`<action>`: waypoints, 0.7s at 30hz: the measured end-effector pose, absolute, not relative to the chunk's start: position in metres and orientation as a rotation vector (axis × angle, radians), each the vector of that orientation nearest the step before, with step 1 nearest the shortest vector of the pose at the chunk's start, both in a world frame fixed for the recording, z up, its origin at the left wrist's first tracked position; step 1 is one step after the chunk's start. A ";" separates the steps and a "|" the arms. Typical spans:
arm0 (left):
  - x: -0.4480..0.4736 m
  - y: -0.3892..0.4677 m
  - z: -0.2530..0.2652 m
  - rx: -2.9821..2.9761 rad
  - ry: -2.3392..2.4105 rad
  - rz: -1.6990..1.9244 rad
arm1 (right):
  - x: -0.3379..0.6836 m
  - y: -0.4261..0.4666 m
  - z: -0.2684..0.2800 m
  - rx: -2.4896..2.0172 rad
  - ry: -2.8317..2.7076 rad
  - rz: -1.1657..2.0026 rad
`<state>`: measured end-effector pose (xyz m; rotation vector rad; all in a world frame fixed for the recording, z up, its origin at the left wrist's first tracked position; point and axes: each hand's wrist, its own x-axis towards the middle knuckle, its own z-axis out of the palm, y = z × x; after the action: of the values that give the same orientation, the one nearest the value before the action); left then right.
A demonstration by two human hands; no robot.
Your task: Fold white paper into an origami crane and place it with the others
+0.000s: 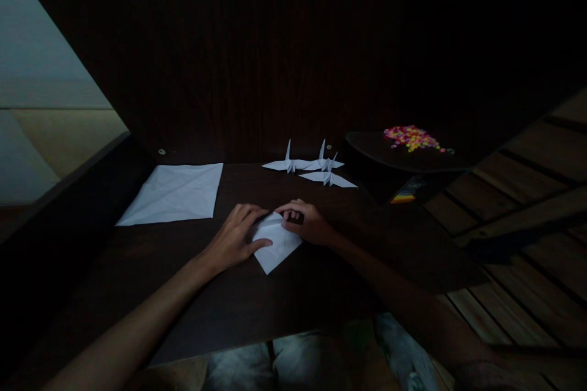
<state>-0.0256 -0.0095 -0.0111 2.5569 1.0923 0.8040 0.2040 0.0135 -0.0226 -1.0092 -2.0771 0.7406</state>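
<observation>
A small white folded paper lies on the dark tabletop, one corner pointing toward me. At its left side rests my left hand, fingers stretched toward the top edge and thumb lying flat on the paper, well apart from the fingers. My right hand is closed at the upper right edge, its fingers curled and touching the paper's top corner. The fingers partly cover the upper folds. Behind the hands stand three white paper cranes: a left one, a back one and a front one.
A larger creased white sheet lies flat at the left, near the dark side board. On a raised rounded shelf at the right sits a pile of small colourful pieces. A tall dark panel closes off the back.
</observation>
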 end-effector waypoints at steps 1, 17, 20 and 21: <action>-0.027 -0.008 -0.012 2.567 1.117 0.800 | 0.205 0.013 -0.022 -0.975 -2.116 0.706; -0.038 0.003 -0.025 2.645 1.262 0.896 | 0.193 -0.005 -0.027 -0.674 -2.419 0.341; -0.037 0.003 -0.027 2.647 1.244 0.880 | 0.191 -0.005 -0.031 -0.670 -2.433 0.269; -0.037 0.003 -0.028 2.651 1.236 0.875 | 0.190 -0.006 -0.032 -0.666 -2.438 0.253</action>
<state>-0.0369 0.0028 -0.0278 2.6508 1.2359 0.8752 0.1905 -0.0056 -0.0315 -0.6658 -2.4379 0.2535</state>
